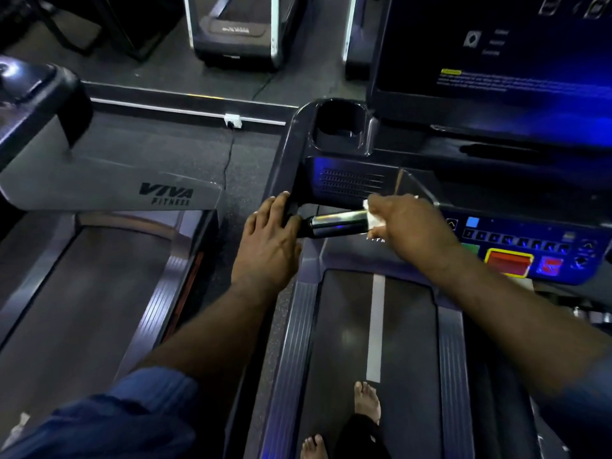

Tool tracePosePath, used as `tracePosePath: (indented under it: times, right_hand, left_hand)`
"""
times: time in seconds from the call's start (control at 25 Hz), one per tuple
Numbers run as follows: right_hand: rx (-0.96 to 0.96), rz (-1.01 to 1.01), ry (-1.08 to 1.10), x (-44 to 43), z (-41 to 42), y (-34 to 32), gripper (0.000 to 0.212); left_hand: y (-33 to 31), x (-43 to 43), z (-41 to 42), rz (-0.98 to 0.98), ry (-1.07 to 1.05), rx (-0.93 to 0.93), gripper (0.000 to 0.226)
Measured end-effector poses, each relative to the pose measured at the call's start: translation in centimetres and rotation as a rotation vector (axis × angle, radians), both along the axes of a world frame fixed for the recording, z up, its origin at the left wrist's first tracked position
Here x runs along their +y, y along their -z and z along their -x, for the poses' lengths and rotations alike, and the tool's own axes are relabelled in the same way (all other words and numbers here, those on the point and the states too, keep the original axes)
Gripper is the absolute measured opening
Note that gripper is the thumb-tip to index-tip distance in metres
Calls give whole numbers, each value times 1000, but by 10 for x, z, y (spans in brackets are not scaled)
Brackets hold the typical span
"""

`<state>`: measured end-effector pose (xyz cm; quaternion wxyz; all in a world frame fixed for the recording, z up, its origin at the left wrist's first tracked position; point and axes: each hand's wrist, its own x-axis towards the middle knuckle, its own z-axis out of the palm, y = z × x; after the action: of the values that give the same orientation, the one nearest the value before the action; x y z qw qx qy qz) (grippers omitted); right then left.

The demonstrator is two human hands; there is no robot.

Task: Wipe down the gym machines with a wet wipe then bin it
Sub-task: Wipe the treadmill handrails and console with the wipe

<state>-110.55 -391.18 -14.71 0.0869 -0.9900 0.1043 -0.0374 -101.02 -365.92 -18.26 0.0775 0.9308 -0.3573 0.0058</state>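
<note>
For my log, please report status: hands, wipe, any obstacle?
Left hand rests on black handrail. Right hand presses wet wipe on chrome grip bar. No obstacle seen.

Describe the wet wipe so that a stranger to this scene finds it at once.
Find the treadmill console with the red button. Left of it runs a shiny metal handlebar. The wet wipe is the small white wad the right hand holds against that bar, the only white thing on it.
</note>
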Motion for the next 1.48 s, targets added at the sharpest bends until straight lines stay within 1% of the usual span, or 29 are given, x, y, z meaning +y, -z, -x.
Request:
tracePosePath:
  times: [0.08,0.12,0.16,0.24,0.32,0.4,0.48,0.52,0.56,0.6,0.68,0.72,0.76,0.8,0.84,0.92,1.04,1.12,1.2,1.24,1.28,1.32,1.36,1.4,1.44,1.48]
  right_hand:
    - [-122,-155,-111,46,-18,35,33]
    - [-193,-195,-188,69,-28,52,36]
    - [-262,-202,-253,83,-34,66,40]
    - [-352,-141,-323,77,-27,77,43]
    - [-490,-18,-295,52,-4,80,45]
    - [-605,28,-117,32,18,86,46]
    - [-640,5,127,50,21,99,47]
    - [-651,-32,189,69,12,104,49]
    - [-637,-67,170,85,5,108,50]
    - [-611,-80,68,96,1,112,50]
    - [-573,-33,-164,99,5,120,47]
    - [-585,-26,-195,93,10,122,46]
    - [-616,-52,-154,89,15,126,45]
    - [-665,-129,-54,88,20,130,42]
    - [-731,-253,88,93,22,133,41]
    - [-883,-540,356,118,13,132,37]
    - [-1107,-983,780,154,-16,102,33]
    - [-1226,-1372,1066,153,-26,79,33]
    - [-1320,-1799,1219,146,-35,67,35]
    - [-1276,-1988,1274,149,-39,65,33]
    - [-1139,-2151,1305,156,-43,65,28]
    - [-956,-2290,1289,166,-46,64,22]
    - [-774,-2413,1225,175,-44,61,21]
    - [-661,-2485,1123,176,-42,57,19]
    - [-665,-2520,1005,167,-39,50,13]
    - [-760,-2516,949,150,-37,48,9]
  left_hand:
    - [3,-1,-1,-22,7,-11,48]
    - [4,-2,-2,-24,8,-16,51]
    - [5,-3,-3,-20,3,-12,53]
    - [6,-1,-3,1,-4,-15,54]
    - [6,-2,-1,0,3,-21,50]
    - [6,-4,-2,-15,-1,-22,47]
    - [6,-4,-3,-19,-3,-26,47]
    - [6,-3,-4,-11,-3,-35,47]
    - [6,-3,-3,0,-3,-41,47]
    - [6,-3,-2,6,-4,-45,46]
    - [6,-3,-1,-3,-7,-37,47]
    - [5,-4,0,-13,-5,-37,47]
    - [5,-4,-1,-21,-5,-42,47]
    - [5,-4,-2,-25,-8,-46,46]
    - [5,-4,-2,-31,-7,-44,45]
    - [5,-4,-2,-48,-4,-48,46]
    - [6,-5,-2,-57,-10,-64,46]
    - [6,-6,-2,-58,-13,-61,45]
    - [6,-6,-2,-62,-17,-55,45]
    - [6,-6,-3,-67,-14,-53,46]
    - [5,-6,-3,-68,-11,-50,46]
    - [4,-6,-3,-68,-9,-48,46]
    - [3,-7,-2,-67,-5,-44,47]
    - [2,-7,-1,-64,-4,-37,50]
    - [1,-7,-1,-57,-3,-35,53]
    - [1,-7,-1,-44,-6,-36,55]
